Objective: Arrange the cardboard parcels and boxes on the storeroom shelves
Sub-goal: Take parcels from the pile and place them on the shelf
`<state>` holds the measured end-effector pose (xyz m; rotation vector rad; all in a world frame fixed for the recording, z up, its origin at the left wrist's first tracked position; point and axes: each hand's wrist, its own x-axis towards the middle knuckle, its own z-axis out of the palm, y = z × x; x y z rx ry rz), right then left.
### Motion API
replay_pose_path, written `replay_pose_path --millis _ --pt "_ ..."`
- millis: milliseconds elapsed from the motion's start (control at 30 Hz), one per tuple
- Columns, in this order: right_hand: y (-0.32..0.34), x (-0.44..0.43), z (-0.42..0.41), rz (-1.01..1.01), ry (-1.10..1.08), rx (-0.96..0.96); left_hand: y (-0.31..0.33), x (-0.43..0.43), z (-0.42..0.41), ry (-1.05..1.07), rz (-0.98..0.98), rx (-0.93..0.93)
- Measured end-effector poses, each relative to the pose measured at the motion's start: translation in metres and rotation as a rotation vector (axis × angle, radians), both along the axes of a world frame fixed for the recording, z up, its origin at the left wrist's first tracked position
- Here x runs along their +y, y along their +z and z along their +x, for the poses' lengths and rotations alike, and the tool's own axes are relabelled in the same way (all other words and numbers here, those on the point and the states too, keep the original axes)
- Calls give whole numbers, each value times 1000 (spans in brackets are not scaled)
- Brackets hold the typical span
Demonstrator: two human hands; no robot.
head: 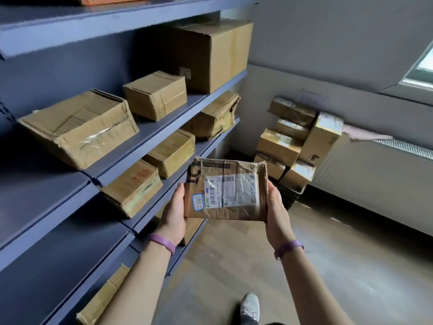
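Note:
A flat cardboard parcel (226, 190) with a white shipping label is held in front of me, over the floor, beside the dark blue shelves (150, 137). My left hand (174, 213) grips its left edge and my right hand (277, 211) grips its right edge; the fingers go under it, out of sight. Both wrists wear purple bands. The shelves on the left carry several cardboard boxes, among them a large one (210, 55) at the far end, a small one (155, 95) and a flat torn one (79, 127).
A pile of several cardboard parcels (297, 141) stands on the floor in the far corner against a white radiator (375, 179). A window is at the upper right. Wooden floor (328, 266) stretches between shelves and radiator. My shoe (250, 307) shows at the bottom.

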<state>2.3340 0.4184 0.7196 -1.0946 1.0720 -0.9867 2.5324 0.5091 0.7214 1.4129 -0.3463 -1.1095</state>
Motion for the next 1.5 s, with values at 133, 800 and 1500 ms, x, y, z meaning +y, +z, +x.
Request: replay_pose_path --millis 133,800,1500 --pt "-4 -51 -30 -23 -67 -14 4 -64 -24 -55 4 -33" --pt "-11 -308 -109 42 -137 -54 -2 -348 -88 -159 11 -62" --pt "-52 -580 -37 196 -284 38 -38 -663 -13 -336 109 -33"
